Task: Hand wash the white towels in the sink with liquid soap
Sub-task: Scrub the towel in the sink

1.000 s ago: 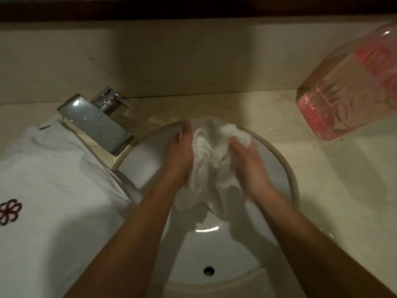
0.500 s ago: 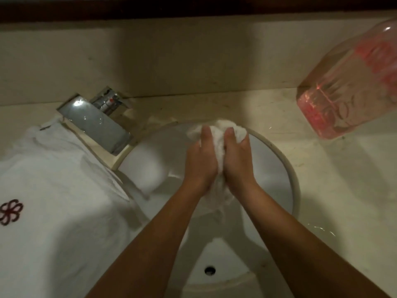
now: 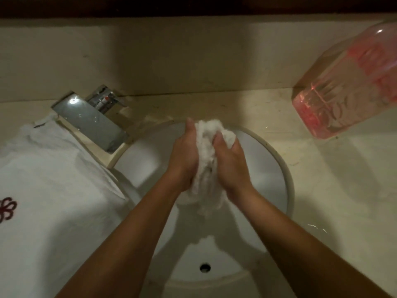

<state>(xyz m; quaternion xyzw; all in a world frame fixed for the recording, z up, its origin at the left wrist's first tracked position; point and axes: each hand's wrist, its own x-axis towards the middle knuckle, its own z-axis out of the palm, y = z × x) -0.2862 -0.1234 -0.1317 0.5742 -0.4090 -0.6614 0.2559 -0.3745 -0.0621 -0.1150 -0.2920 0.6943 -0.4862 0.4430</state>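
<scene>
A person's left hand [image 3: 184, 158] and right hand [image 3: 233, 166] clamp a bunched white towel [image 3: 207, 147] between them above the sink [image 3: 286, 179]. Both hands grip the cloth. The right thumb digs into its upper folds, and the remaining fingers of both hands are hidden behind the fabric. The towel's top puffs out above the fingertips. Its tail hangs below the wrists, clear of the basin floor as far as the dim light shows.

A chrome faucet [image 3: 92, 123] juts over the rim at 10 o'clock from the sink's centre. At 9 o'clock a second white towel [image 3: 60, 190] lies spread on the counter [image 3: 335, 190], its edge overlapping the rim. A dark red flower motif [image 3: 7, 208] on it is cut off by the left frame edge.

At 2 o'clock stands a clear soap bottle [image 3: 343, 89] of pink liquid. Its top is out of frame and its label is too blurred to read. A small dark hole [image 3: 205, 267] shows in the basin wall at 6 o'clock. Both forearms cast heavy shadow over the bowl, so any water or suds there cannot be made out.
</scene>
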